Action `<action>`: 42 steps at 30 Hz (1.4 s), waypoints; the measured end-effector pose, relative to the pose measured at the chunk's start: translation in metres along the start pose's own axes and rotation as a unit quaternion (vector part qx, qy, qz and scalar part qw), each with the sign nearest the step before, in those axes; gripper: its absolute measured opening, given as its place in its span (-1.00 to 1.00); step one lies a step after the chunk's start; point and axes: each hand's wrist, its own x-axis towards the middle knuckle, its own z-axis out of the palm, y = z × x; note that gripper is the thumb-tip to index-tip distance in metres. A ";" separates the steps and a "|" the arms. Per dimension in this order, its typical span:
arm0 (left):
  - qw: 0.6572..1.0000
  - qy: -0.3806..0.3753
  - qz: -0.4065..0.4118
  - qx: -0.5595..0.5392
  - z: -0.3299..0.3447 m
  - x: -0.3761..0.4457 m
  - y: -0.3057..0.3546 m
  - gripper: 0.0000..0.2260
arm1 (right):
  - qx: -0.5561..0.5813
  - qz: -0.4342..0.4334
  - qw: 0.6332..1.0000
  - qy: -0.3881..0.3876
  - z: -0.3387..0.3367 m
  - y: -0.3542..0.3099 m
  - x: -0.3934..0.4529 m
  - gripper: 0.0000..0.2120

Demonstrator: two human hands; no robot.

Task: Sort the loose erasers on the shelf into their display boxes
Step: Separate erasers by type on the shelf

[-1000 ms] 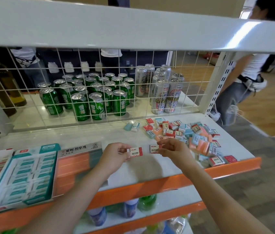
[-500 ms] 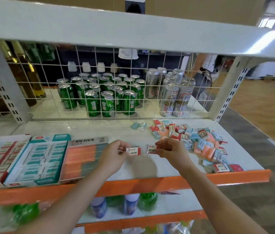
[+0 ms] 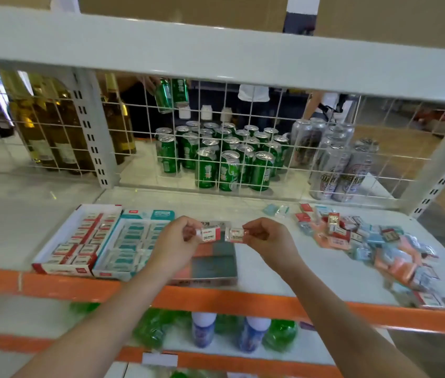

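Both hands have carried their erasers leftward, now hovering over the orange display box (image 3: 215, 257) instead of bare shelf. Head view: left hand (image 3: 177, 241) pinches a red-and-white 2B eraser (image 3: 211, 233); right hand (image 3: 267, 237) pinches a second eraser (image 3: 235, 235), the two close but apart. Red box (image 3: 74, 241) and teal box (image 3: 131, 241) sit left; loose pile (image 3: 365, 241) right. Step looks like comparing and matching labels. Next move probably calls for reaching left to the red box.

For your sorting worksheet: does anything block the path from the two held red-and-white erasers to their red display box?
Nothing visible does. The red display box lies open-topped, left of the hands, beyond the teal box.
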 end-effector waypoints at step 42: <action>0.950 -0.078 0.029 0.301 -0.215 0.061 -0.147 -0.80 | -0.221 -0.028 0.965 -0.136 0.261 -0.105 0.043 -0.82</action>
